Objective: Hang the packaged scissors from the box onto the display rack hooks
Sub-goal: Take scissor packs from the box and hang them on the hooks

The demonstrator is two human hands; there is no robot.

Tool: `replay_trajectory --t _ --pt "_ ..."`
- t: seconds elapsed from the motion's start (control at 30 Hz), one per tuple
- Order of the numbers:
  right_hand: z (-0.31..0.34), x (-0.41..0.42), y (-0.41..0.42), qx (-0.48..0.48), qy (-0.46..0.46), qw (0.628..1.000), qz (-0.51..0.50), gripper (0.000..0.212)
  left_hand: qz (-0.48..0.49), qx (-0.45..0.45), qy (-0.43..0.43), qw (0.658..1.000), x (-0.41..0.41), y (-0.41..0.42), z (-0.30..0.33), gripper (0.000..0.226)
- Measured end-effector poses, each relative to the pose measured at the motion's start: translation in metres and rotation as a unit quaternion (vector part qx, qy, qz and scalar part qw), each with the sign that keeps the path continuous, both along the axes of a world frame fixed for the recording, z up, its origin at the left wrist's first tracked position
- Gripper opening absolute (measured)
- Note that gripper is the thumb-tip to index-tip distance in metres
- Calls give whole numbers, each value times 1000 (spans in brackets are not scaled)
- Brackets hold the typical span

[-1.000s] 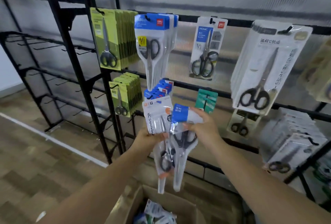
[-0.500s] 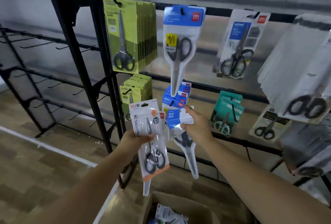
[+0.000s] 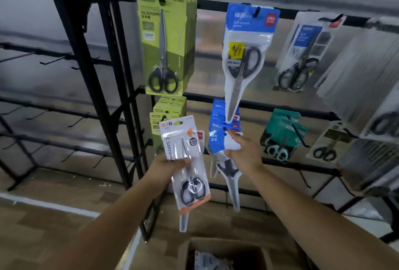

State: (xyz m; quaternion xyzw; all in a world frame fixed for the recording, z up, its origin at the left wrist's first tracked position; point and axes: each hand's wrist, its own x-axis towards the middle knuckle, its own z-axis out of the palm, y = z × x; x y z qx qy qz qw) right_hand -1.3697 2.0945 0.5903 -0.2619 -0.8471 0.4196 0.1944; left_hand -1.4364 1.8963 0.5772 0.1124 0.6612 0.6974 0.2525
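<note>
Since a second ago your two hands have drawn apart: the packs that overlapped in front of you are now separate, and your view has swung left, bringing the rack closer. Your right hand [image 3: 243, 151] has carried the blue pack [image 3: 222, 143] up to the stack of blue packs [image 3: 218, 118] on the middle rail, thumb and fingers pinching its header card; my guess is you hold it by the top so the hang hole can meet the hook. I cannot tell whether the hole is on the hook yet, since your fingers and the card hide it.

Your left hand [image 3: 164, 169] grips the white pack with the orange trim [image 3: 183, 161] by its left edge, fingers curled behind and thumb across the front, parked just left of the blue one and clear of the rack, probably waiting its turn.

Below you, the cardboard box [image 3: 224, 248] stands open on the floor with more packs inside. The rack [image 3: 112, 75] is black metal against a ribbed translucent wall; green packs [image 3: 164, 43] and a single long blue pack [image 3: 244, 53] hang from the top rail, teal packs [image 3: 282, 133] sit to the right, and many hooks on the left section hang bare. The floor is brown wood-pattern planking with a white line.
</note>
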Motion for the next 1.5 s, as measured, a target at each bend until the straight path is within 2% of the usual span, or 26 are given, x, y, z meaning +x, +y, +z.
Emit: replay_trajectory --t 0.1,0.2,0.3,0.37,0.43,0.5,0.57,0.67,0.7,0.8,0.9,1.03,1.3,1.43,1.5 --pt "4 -4 -3 69 -77 995 1 62 -13 6 -3 1000 -4 1 0 20" --pt "10 -4 -1 182 -193 964 20 64 -9 10 -12 1000 -6 2 3 23" --pt "13 -2 0 198 -249 947 42 74 -10 21 -23 999 -10 0 10 28" --pt "13 -1 -5 207 -253 944 43 76 -19 28 -23 999 -13 -3 13 30" --pt "11 -1 -13 203 -171 964 5 68 -24 37 -28 999 -15 -6 15 29" --pt "9 0 -27 141 -31 989 -24 44 -25 43 -39 998 -17 -8 14 27" --pt "9 2 -46 60 42 997 3 22 -32 47 -49 997 -17 -8 13 25" --pt "9 5 -67 -67 22 993 94 22 -42 70 -64 995 -16 -6 14 29" --pt "8 6 -71 -83 15 991 100 25 -40 78 -68 994 -15 -6 15 33" --pt "11 6 -73 -66 27 995 69 26 -43 95 -76 992 -11 -8 19 43" --pt "18 4 -73 -52 44 995 70 25 -56 118 -72 989 -10 -14 28 34" --pt "38 4 -78 -73 126 988 54 30 -111 147 -26 982 -16 -24 61 49" --pt "99 28 -75 -111 235 962 85 25 -160 214 53 962 -17 -19 115 37" --pt "113 45 -66 -81 265 959 54 24 -173 238 75 953 -7 0 124 27" --pt "114 54 -58 -77 268 959 39 26 -184 255 67 947 -2 11 125 33"
